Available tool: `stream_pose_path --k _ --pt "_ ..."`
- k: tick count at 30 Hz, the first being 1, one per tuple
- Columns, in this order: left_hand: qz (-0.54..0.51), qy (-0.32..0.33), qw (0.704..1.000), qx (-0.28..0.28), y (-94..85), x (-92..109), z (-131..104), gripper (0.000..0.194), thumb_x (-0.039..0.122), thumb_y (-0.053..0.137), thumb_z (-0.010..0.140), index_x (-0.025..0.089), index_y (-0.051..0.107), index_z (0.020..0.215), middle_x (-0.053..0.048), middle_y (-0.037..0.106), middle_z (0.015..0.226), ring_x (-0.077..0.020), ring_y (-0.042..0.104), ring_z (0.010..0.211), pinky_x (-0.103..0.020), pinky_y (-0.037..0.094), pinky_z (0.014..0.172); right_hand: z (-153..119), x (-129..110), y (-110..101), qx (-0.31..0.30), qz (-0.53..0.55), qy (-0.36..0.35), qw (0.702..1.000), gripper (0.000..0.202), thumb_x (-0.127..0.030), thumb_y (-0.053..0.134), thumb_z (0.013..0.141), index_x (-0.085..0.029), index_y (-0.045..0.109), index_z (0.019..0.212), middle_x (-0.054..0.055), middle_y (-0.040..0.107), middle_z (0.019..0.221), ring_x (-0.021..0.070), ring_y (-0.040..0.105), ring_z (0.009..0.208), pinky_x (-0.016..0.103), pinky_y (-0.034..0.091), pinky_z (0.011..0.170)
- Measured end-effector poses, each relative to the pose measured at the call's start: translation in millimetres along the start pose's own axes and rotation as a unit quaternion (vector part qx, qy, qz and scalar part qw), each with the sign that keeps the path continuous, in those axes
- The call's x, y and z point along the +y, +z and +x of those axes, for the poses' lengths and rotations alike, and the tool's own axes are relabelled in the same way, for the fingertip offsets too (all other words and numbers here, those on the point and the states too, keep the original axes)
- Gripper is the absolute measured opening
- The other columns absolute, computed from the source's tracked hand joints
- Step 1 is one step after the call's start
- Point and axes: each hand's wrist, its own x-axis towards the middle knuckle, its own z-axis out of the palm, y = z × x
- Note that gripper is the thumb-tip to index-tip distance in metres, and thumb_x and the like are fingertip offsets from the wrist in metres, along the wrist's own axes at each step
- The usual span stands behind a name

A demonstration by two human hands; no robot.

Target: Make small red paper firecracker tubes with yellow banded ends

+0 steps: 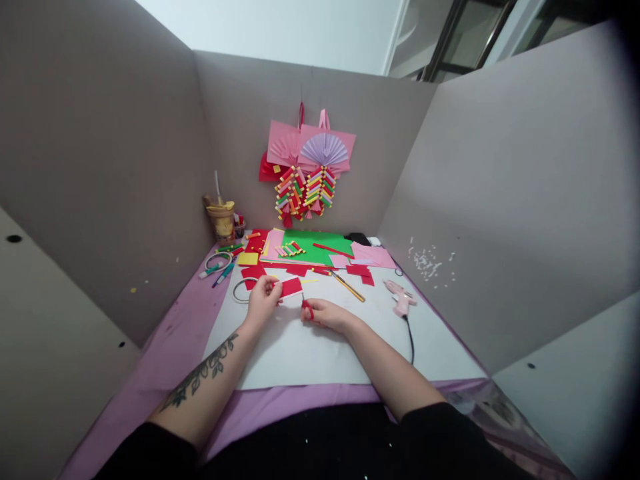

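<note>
My left hand [264, 299] pinches a small piece of red paper [291, 287] by its left end, holding it above the white work sheet [320, 353]. In my right hand [323, 313] is a pair of scissors [309, 309] with red handles, my fingers closed around them. The scissor blades point up at the right lower edge of the red paper; whether they touch it I cannot tell. Just behind my left hand lies a ring-shaped roll of tape [241, 291]. More red paper pieces [361, 273] lie beyond my hands.
A pink glue gun [400, 297] with a black cord lies at the right. A yellow cutter [349, 287] lies beyond my right hand. Coloured sheets, including green paper [320, 245], cover the back. A cup [223, 220] stands at the back left. Paper ornaments [320, 180] hang on the grey panel.
</note>
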Motion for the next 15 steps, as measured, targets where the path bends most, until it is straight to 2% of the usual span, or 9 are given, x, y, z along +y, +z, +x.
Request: stream_pose_path --k 9,15 --pt "-0.011 0.002 1.0 0.003 0.2 -1.4 -0.3 0.026 0.038 0.061 0.073 0.018 0.05 0.086 0.006 0.049 0.061 -0.0075 0.048 0.047 -0.02 0.047 0.044 1.0 0.3 3.7 0.023 0.016 -0.022 0.999 0.018 -0.033 0.054 0.076 -0.015 0.053 0.074 -0.007 0.039 0.054 0.0052 0.029 0.045 0.02 0.021 0.042" --pt "-0.013 -0.003 1.0 0.01 0.6 1.4 0.3 0.027 0.038 0.061 0.071 0.019 0.05 0.086 0.007 0.048 0.058 -0.0082 0.048 0.047 -0.02 0.046 0.044 0.2 -2.5 2.3 0.066 0.031 -0.025 0.997 0.021 -0.037 0.054 0.076 -0.017 0.051 0.073 -0.007 0.038 0.053 0.0054 0.029 0.044 0.019 0.02 0.041"
